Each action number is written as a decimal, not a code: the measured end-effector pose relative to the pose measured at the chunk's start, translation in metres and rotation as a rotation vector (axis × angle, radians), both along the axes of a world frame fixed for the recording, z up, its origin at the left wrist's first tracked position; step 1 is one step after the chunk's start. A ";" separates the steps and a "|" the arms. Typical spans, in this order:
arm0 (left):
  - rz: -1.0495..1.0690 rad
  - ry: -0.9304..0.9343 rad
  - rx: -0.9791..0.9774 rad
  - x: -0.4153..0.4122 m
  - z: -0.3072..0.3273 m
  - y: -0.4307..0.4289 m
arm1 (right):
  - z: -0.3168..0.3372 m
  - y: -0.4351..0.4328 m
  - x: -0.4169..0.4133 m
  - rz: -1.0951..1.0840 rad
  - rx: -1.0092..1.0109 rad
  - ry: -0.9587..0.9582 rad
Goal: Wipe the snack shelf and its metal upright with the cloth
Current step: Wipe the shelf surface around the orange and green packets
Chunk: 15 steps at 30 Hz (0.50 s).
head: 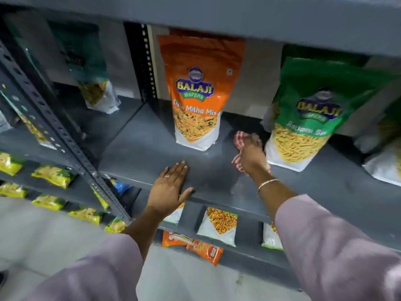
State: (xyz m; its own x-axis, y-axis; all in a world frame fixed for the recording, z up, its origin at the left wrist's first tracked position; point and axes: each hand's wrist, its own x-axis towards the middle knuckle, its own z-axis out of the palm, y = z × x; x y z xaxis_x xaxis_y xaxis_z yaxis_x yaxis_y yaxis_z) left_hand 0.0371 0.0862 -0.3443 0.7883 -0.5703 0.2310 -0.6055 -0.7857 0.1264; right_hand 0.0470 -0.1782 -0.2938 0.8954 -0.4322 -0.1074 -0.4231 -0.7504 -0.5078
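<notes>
The grey metal snack shelf [138, 148] runs across the middle of the view. My right hand [251, 156] presses a red-and-white checked cloth [239, 139] onto the shelf, between an orange snack bag [196, 92] and a green snack bag [308, 114]. My left hand [170, 187] lies flat and open on the shelf's front edge, fingers spread, holding nothing. A perforated metal upright [58, 127] slants down at the left front. A second upright [147, 61] stands at the back, left of the orange bag.
Another snack bag [95, 81] stands on the neighbouring shelf at left. Yellow packets [52, 175] line lower shelves at left; white and orange packets [219, 224] lie on shelves below. An upper shelf [238, 16] overhangs the top. Pale floor [43, 235] shows at lower left.
</notes>
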 end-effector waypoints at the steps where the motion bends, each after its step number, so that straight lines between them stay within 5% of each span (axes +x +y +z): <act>1: -0.004 -0.010 -0.024 0.001 0.000 0.000 | -0.008 -0.007 0.012 0.015 -0.099 0.032; 7: -0.005 -0.091 -0.121 0.004 -0.009 -0.003 | -0.017 -0.028 0.069 0.256 -0.465 0.138; 15: -0.004 -0.068 -0.105 0.005 -0.008 -0.004 | -0.011 -0.014 0.057 0.250 -0.214 0.037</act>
